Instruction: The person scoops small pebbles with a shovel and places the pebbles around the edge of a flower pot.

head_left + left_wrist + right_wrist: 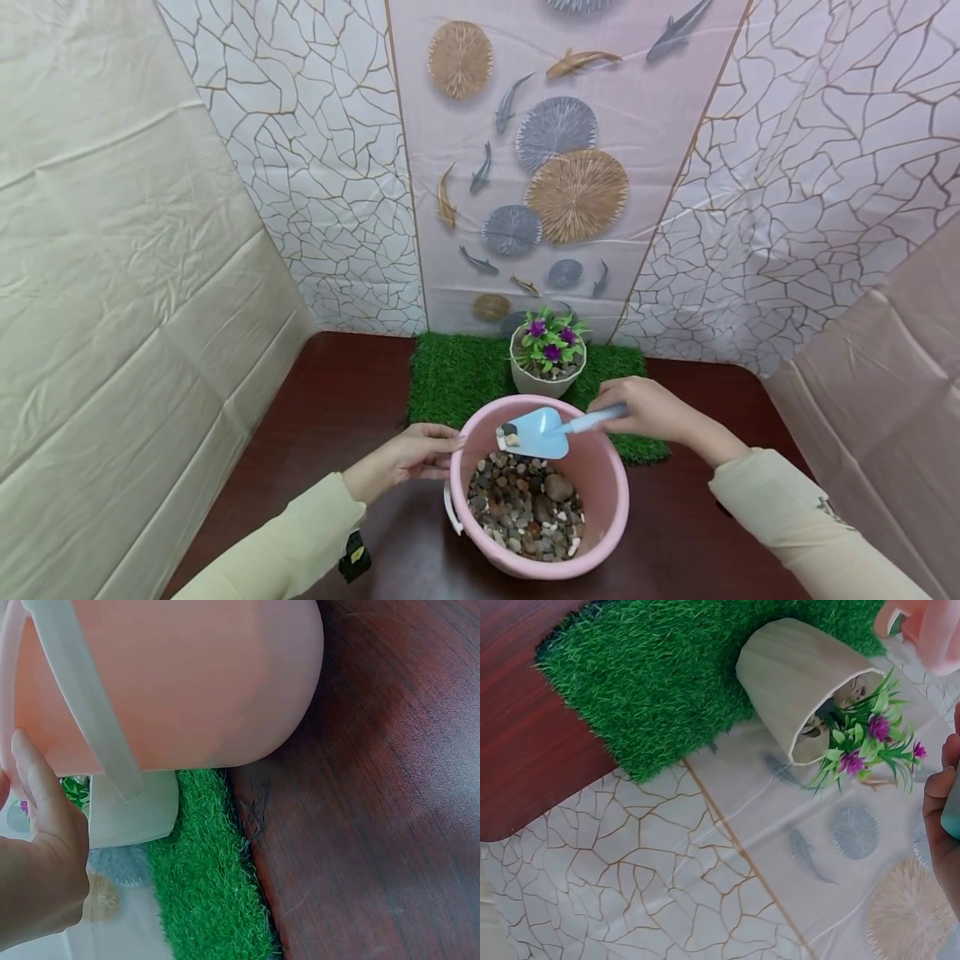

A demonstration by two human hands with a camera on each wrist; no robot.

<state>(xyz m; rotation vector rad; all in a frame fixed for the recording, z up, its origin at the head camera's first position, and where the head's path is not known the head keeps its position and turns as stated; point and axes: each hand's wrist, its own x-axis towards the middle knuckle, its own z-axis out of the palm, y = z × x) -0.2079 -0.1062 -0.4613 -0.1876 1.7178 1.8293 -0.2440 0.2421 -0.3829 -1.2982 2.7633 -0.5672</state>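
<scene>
A pink bucket holds a bed of mixed pebbles in brown, grey and white. At its left rim, my left hand has fingertips on the edge; the left wrist view shows one finger against the outer wall and another at the rim. My right hand grips the grey-and-white handle of a light-blue hand trowel, which is over the bucket. Several small stones sit at the tip of its blade. Only the edge of my right hand shows in the right wrist view.
Behind the bucket, a white flowerpot with purple flowers stands on a green turf mat. The bucket's white handle hangs down its left side. Dark wood tabletop surrounds them, with patterned cloth behind.
</scene>
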